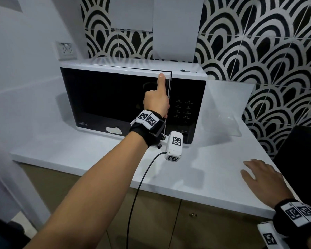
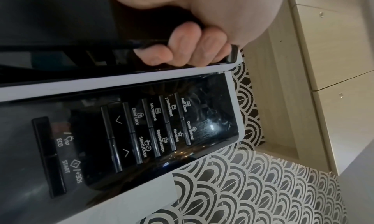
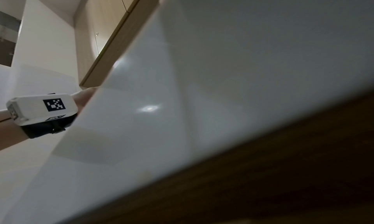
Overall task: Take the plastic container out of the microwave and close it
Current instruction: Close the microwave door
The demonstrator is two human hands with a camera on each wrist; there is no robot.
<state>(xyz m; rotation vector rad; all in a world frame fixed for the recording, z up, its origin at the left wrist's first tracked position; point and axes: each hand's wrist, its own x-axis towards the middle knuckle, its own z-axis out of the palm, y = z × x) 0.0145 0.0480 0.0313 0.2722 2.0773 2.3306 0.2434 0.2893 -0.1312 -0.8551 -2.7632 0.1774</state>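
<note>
The left hand (image 1: 157,103) grips the right edge of the microwave door (image 1: 111,97), fingers (image 2: 182,50) hooked behind it, thumb flat along the front. The door looks barely ajar. Best to pull steadily along its swing so the light white microwave (image 1: 187,76) doesn't slide on the smooth worktop (image 1: 196,169). The door is glossy black glass. The right hand (image 1: 262,178) rests flat, fingers spread, holding nothing. The container isn't visible, presumably inside.

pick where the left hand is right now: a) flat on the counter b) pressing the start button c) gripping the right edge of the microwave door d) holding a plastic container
c: the left hand has its fingers curled round the microwave door edge, thumb up on its front.
</note>
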